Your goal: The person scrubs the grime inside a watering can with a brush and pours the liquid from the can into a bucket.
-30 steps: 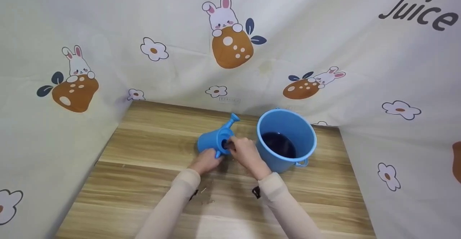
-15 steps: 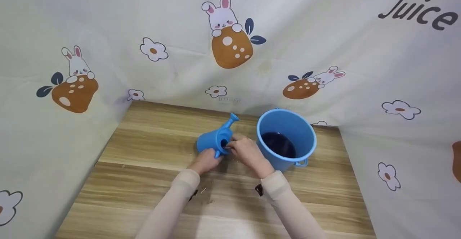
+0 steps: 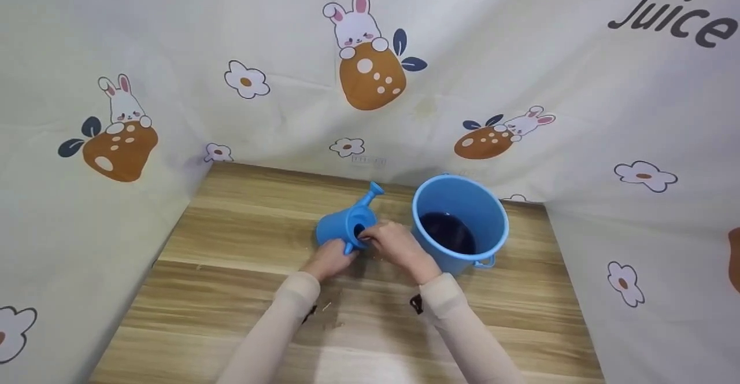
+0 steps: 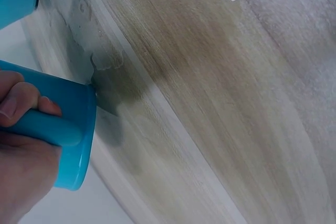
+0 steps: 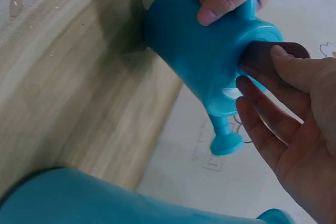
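A light-blue watering can (image 3: 335, 226) is tilted, its open top facing right and its spout toward the back wall. My left hand (image 3: 330, 258) grips its handle; in the left wrist view, fingers curl round the blue handle (image 4: 47, 128). At the can's mouth, my right hand (image 3: 396, 245) pinches a flat, dark brown piece with a rounded end (image 5: 294, 50) between thumb and index finger. Part of that piece is inside the opening, and its exact kind is not clear. The other right fingers are spread beside the can's rim in the right wrist view.
A blue bucket (image 3: 461, 216) holding dark liquid stands just right of my right hand. Wet patches and small white bits lie on the wood-patterned surface (image 3: 243, 309). A cloth wall with rabbit prints (image 3: 277, 124) encloses the back and sides.
My right hand has shifted slightly at the can's mouth, and its fingers have changed position around the dark piece. The left hand, the can and the bucket stay almost where they were.
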Motion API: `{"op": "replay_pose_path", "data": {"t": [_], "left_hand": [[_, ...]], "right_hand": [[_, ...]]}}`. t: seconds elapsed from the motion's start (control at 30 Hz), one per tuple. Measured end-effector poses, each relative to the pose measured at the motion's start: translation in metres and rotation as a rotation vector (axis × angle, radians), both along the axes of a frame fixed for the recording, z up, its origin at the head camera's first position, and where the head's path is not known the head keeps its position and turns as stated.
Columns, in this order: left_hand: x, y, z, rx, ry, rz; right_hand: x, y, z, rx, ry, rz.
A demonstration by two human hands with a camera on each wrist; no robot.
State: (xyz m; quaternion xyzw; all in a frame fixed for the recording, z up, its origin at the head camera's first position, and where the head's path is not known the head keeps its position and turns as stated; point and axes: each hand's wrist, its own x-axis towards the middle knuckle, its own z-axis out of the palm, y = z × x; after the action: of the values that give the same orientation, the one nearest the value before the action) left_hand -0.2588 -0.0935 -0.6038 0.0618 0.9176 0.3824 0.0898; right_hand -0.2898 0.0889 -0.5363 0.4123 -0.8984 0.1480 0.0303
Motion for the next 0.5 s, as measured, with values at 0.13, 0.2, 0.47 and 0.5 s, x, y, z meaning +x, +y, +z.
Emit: {"op": "replay_pose_path", "data": {"t": [0.13,0.2,0.47,0.5], "left_hand": [[0.0,-0.002,-0.003,0.0,0.004,-0.003],[-0.001,-0.003,-0.004,0.005,0.002,-0.009],[-0.002,-0.004,-0.003,0.019,-0.009,-0.01],[-0.002,-0.004,-0.003,0.019,-0.01,-0.009]], "right_hand": [[0.001,-0.001,0.005,0.036,-0.005,0.024],[0.001,-0.001,0.008,0.043,-0.02,0.026],[0.0,0.003,0.023,0.045,-0.087,0.041],[0.0,0.003,0.025,0.039,-0.09,0.04]]}}
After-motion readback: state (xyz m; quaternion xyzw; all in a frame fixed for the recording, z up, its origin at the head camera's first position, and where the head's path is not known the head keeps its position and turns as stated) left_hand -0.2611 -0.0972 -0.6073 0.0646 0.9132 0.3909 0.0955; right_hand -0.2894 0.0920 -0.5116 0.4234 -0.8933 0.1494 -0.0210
